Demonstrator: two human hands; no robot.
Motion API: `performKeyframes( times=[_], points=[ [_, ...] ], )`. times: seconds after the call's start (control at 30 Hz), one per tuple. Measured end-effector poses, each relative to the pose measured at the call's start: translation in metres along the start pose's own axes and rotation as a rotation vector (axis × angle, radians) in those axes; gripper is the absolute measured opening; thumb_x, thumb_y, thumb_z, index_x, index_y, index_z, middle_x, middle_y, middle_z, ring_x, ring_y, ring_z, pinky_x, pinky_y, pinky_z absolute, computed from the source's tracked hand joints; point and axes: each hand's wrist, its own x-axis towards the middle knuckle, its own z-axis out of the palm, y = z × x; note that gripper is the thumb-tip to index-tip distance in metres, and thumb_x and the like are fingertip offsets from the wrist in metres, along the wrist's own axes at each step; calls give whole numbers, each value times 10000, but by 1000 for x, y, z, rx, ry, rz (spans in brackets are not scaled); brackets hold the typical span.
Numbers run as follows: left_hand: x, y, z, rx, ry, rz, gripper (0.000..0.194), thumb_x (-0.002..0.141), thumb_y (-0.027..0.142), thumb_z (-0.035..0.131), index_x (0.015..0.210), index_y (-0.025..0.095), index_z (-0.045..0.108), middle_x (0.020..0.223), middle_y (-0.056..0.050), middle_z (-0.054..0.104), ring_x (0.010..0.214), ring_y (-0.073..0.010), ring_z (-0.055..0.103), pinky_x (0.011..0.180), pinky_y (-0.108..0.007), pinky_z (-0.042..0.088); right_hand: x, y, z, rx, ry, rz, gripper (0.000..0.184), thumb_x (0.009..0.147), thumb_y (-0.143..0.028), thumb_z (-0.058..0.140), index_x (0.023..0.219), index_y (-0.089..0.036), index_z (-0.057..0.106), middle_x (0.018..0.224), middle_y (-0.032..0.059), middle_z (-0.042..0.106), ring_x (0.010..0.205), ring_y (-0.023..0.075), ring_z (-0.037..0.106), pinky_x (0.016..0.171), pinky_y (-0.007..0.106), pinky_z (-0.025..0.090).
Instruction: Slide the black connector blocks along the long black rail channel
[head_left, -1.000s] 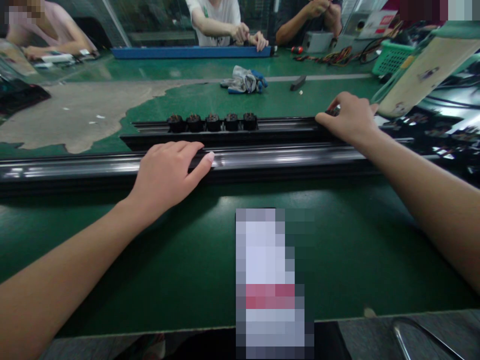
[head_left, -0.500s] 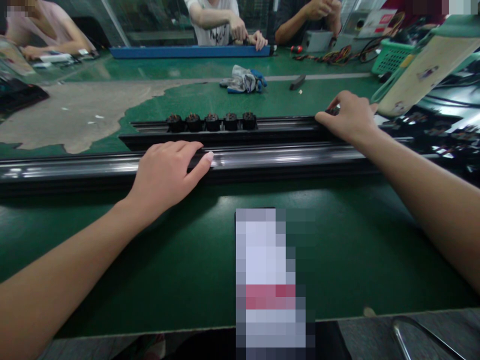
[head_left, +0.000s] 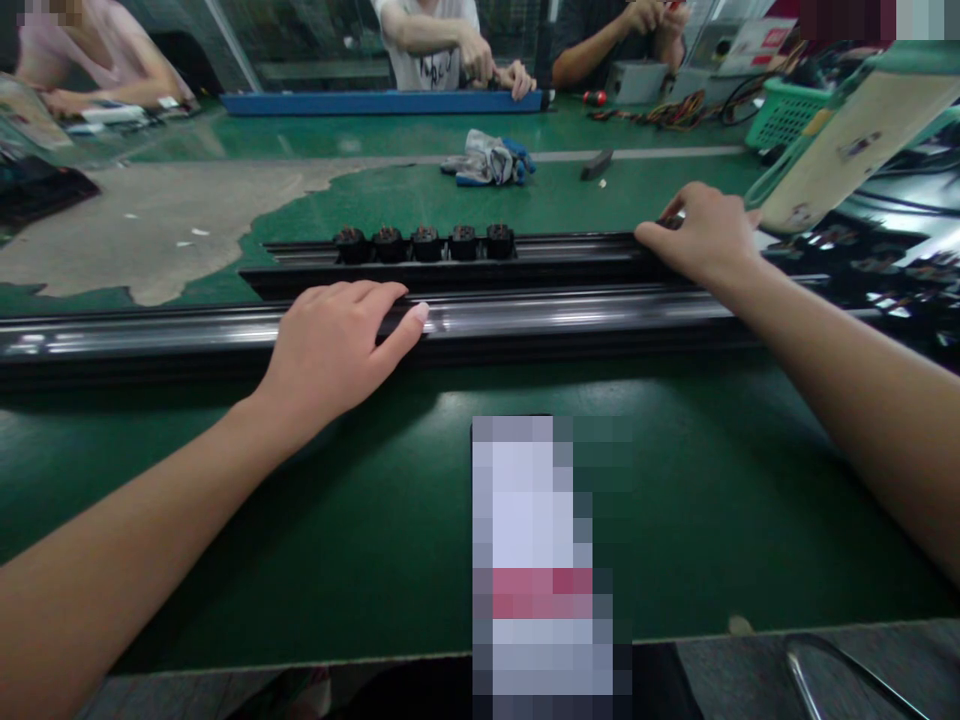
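Observation:
A long black metal rail (head_left: pixel 540 308) with a shiny channel runs across the bench in front of me. My left hand (head_left: pixel 337 335) grips it left of centre, fingers over the top and thumb along the near side. Just behind lies a second, shorter black rail (head_left: pixel 577 246), with several round black sockets (head_left: pixel 426 243) standing in a row on it, metal contacts upward. At that rail's right end my right hand (head_left: pixel 705 230) is closed, thumb and fingers around a small black part (head_left: pixel 670 220). The hand hides most of this part, so its kind is unclear.
A phone-like slab (head_left: pixel 532 520), blurred out, lies near the front edge. Gloves (head_left: pixel 491 160) and a small dark bar (head_left: pixel 597 165) lie beyond the rails. At right stand a cream bottle (head_left: pixel 862 140) and a green basket (head_left: pixel 784 115). Co-workers sit opposite, behind a blue bar (head_left: pixel 382 103).
Both hands and the rails hold nearly the same places; the whole view has shifted very slightly. Across the bench, the co-worker at right has moved their hands a little.

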Motion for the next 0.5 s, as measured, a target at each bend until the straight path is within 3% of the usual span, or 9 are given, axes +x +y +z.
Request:
performKeyframes(
  times=[0.17, 0.5],
  points=[
    [0, 0, 0, 22, -2, -6, 665, 995, 602, 215, 1324, 212, 642, 1317, -112, 685, 1244, -347, 596, 1062, -503, 425, 3, 2, 2, 10, -2, -13, 344, 768, -469, 562, 920, -167, 623, 1007, 151, 657, 1119, 397, 570, 1023, 659, 320],
    [0, 0, 0, 6, -2, -2, 671, 997, 593, 231, 1331, 180, 642, 1320, -142, 678, 1235, -375, 599, 1050, -529, 429, 2, 2, 0, -24, -6, -42, 330, 797, -455, 557, 936, -165, 630, 1002, 151, 672, 1098, 389, 579, 1020, 647, 325]
  ],
)
